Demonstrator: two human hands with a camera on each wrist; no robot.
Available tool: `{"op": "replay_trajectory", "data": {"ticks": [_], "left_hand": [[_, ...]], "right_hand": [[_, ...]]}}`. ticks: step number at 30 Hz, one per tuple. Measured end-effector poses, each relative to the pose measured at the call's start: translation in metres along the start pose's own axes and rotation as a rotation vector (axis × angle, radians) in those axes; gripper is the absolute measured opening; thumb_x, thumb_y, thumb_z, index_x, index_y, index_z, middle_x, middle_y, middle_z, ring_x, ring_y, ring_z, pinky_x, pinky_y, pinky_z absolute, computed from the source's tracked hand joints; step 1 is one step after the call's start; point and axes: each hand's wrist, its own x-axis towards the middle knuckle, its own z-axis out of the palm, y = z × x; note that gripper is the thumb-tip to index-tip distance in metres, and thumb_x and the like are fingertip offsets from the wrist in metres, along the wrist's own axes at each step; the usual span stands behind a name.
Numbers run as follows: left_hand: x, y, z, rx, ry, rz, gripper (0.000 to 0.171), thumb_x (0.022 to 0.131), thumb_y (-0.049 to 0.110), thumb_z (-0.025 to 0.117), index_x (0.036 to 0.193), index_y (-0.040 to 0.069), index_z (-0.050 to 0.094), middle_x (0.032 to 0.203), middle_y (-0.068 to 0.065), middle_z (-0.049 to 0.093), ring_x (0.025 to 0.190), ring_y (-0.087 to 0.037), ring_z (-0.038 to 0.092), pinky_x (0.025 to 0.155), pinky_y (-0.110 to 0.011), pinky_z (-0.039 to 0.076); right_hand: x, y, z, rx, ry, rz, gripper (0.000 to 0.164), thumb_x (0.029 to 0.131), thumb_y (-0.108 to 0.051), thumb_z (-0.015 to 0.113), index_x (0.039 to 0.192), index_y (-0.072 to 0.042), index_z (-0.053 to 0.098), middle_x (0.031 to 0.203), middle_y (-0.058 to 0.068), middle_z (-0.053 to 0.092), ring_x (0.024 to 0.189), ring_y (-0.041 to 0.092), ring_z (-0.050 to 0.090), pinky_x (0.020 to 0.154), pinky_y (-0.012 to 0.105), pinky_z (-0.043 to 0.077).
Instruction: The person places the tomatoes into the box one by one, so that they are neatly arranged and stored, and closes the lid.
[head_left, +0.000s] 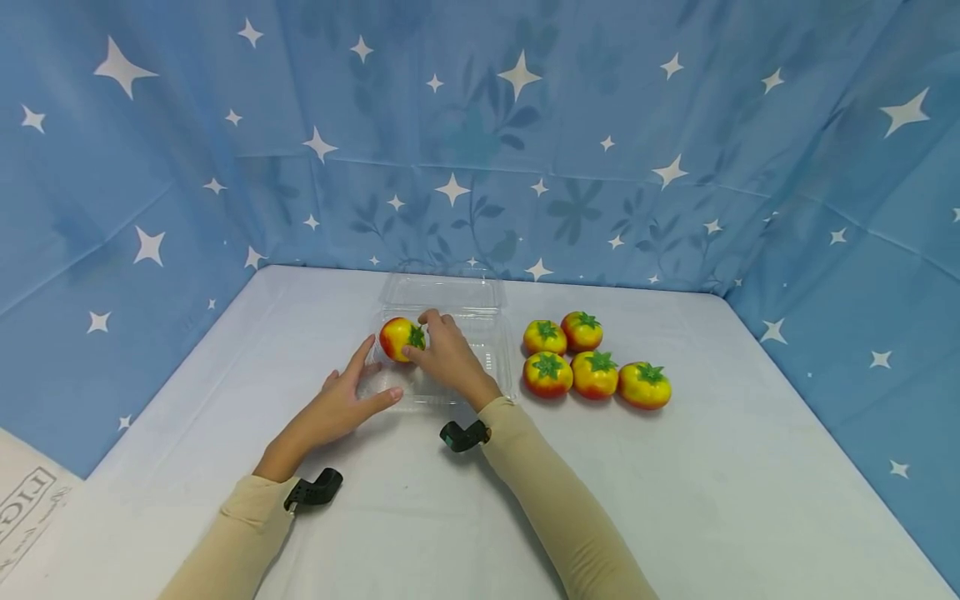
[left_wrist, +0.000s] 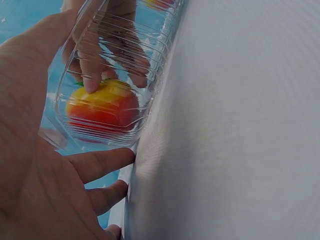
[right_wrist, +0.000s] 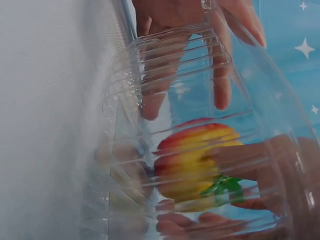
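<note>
1. Gripping the yellow-red fruit (head_left: 393, 340) from its right, your right hand (head_left: 450, 357) has its thumb and fingers bent round it, so that hand is the nearer one
2. Your left hand (head_left: 341, 408) is spread wide with nothing in its grasp, beside the near-left corner of the clear box (head_left: 489, 362); you cannot tell whether its fingertips touch the plastic
3. The fruit sits within the left end of the box, ahead and to the right of your left hand; both wrist views show it through the ribbed wall, but not whether it rests on the floor
4. Being roundish, it has no marked long axis; its green leaves (head_left: 417, 336) face right, into your right hand, and its red side faces left
5. Judging the relation that matters, watch the fruit against the left wall, between your two hands, with five other fruits (head_left: 595, 377) right of the box
</note>
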Motion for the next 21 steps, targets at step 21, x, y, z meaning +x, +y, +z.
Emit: {"op": "replay_trajectory", "data": {"ticks": [21], "left_hand": [[-0.0016,0.0029,0.0004,-0.020,0.012,0.005,0.111,0.099,0.061,0.069,0.174,0.016,0.001,0.162,-0.029,0.043,0.154,-0.058,0.024,0.123,-0.073,-0.004]], "right_hand": [[-0.0011,0.0006,0.0039,-0.041,-0.045,-0.049,0.054,0.105,-0.033,0.072,0.146,-0.001,0.056,0.128,0.016,0.064,0.106,0.028,0.061,0.096,0.038,0.057]]}}
